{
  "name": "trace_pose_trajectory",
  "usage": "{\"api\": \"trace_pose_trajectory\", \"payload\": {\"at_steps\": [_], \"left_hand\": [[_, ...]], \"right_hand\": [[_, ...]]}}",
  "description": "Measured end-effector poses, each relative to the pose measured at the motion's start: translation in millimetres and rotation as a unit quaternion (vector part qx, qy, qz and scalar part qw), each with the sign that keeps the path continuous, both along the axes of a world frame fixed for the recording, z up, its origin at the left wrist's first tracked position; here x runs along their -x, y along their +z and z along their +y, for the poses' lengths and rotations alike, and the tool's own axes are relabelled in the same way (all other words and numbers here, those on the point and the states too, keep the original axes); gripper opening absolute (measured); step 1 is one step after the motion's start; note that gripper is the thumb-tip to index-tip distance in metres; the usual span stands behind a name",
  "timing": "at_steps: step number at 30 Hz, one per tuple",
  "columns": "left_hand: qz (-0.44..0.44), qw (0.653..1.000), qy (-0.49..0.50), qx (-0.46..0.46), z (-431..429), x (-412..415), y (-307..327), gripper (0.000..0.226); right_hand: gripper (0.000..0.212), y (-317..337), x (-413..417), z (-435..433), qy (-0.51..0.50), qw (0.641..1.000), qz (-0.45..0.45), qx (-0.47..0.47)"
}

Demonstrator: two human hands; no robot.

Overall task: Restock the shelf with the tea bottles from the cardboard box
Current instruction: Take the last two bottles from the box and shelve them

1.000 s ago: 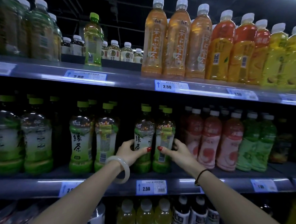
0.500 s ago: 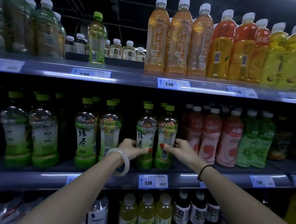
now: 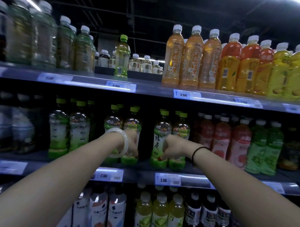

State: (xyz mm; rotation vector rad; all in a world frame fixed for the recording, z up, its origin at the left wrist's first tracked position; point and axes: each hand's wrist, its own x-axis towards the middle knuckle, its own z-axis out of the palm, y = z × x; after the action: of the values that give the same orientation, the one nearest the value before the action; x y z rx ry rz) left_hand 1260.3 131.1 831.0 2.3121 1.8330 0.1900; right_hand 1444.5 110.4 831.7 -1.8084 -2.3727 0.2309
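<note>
Evidently we are squaring up the front row: both hands sit low on bottles on the middle shelf, where a push near the base should slide a bottle without tipping it. Our left hand, bracelet at the wrist, curls round the lower body of one green-capped bottle. At its three o'clock, across a dark gap, our right hand is curled too, its thumb pressed near the base of the labelled bottle; its fingers are hidden. Both bottles stand upright at the shelf lip. No cardboard box is in view.
</note>
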Motion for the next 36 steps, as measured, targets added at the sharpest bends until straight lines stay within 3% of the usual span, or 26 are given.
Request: {"api": "trace_pose_trajectory", "payload": {"at_steps": [6,9,13,18,24,26,32,36], "left_hand": [[0.021,0.993,0.012,-0.114,-25.5,41.2,14.7,0.028],[0.003,0.992,0.025,-0.124,-28.3,61.2,10.9,0.041],[0.010,0.995,0.016,-0.097,-21.1,83.2,0.9,0.032],[0.009,0.996,0.006,-0.091,-3.2,102.3,-6.8,0.023],[-0.024,0.996,-0.007,-0.089,22.5,110.6,-13.3,0.030],[-0.050,0.995,0.000,-0.083,32.6,110.4,-15.5,0.024],[-0.226,0.971,0.054,-0.054,55.1,106.9,-27.1,0.042],[-0.373,0.927,0.033,0.015,63.5,108.5,-42.0,0.040]], "right_hand": [[0.053,8.1,47.8,-9.8,0.055,0.995,0.016,-0.083],[0.053,6.7,62.4,-10.7,0.066,0.994,0.013,-0.086],[0.055,-0.1,77.9,-8.3,0.058,0.996,0.018,-0.072],[0.041,-9.9,89.3,4.8,0.007,0.998,0.026,-0.064],[0.027,-14.0,93.7,21.3,-0.044,0.994,0.082,-0.061],[0.032,-14.4,95.1,26.9,-0.058,0.992,0.096,-0.052],[0.057,-26.9,90.4,58.8,-0.077,0.978,0.193,-0.027],[0.049,-42.5,92.3,72.9,-0.076,0.955,0.285,0.012]]}}
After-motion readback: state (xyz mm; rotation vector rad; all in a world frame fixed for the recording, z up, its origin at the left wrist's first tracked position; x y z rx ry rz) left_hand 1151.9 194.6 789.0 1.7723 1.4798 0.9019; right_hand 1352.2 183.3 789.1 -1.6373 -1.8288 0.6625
